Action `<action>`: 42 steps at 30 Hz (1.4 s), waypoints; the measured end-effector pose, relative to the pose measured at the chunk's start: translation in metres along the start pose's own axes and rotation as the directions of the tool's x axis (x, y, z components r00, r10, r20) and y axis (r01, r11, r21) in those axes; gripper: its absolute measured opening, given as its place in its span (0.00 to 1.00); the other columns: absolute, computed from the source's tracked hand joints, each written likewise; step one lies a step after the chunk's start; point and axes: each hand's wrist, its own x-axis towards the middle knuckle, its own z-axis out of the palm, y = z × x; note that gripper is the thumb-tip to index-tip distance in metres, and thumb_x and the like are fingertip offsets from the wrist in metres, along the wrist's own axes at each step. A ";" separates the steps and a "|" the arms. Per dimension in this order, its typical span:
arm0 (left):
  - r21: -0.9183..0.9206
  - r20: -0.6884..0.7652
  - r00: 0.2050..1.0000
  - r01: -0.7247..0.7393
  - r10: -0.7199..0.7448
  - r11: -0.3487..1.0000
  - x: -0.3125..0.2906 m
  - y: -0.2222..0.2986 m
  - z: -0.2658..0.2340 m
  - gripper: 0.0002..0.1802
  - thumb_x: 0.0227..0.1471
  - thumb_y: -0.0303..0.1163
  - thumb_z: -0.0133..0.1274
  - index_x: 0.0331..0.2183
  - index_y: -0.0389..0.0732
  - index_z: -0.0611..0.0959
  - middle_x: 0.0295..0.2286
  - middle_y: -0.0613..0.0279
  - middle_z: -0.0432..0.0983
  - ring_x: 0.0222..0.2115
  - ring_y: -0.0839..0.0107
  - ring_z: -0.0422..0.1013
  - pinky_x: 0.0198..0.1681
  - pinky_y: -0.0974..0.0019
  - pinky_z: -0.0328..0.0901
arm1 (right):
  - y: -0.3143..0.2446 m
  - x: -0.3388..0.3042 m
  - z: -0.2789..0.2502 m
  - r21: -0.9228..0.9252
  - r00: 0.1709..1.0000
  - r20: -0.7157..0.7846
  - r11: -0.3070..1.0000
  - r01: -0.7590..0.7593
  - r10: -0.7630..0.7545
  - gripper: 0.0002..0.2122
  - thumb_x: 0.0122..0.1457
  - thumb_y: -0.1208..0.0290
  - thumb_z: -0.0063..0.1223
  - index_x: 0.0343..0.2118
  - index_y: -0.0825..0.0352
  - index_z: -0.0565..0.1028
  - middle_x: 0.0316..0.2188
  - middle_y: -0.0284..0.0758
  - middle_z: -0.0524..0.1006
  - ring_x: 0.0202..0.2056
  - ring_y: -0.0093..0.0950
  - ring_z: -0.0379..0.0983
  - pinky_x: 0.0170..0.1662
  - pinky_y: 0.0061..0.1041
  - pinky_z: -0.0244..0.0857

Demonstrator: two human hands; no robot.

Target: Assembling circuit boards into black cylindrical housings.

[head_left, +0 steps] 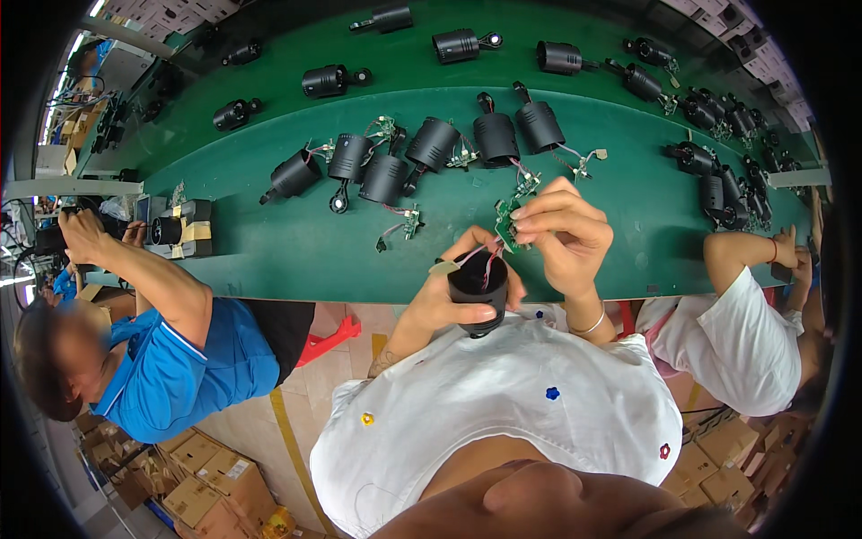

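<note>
Lamp housing (478, 286) before conveyor belt (269, 251); circuit board (508, 216) above it; cartons (211, 476) lower left.

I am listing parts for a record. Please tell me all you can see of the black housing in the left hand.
The black housing is a matte cylinder, open end up, held upright at the table's near edge. The left hand wraps around it. Thin wires rise from its mouth to a small green circuit board pinched by the right hand.
</note>
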 end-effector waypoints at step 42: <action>0.959 0.096 0.538 -0.276 0.838 0.068 0.033 0.003 0.014 0.28 0.29 0.23 0.63 0.38 0.37 0.71 0.31 0.54 0.77 0.30 0.64 0.72 0.34 0.65 0.69 | -0.024 -0.002 0.018 -0.346 0.944 0.331 0.931 0.118 0.003 0.06 0.42 0.80 0.60 0.25 0.63 0.82 0.29 0.26 0.80 0.26 0.22 0.64 0.37 0.22 0.59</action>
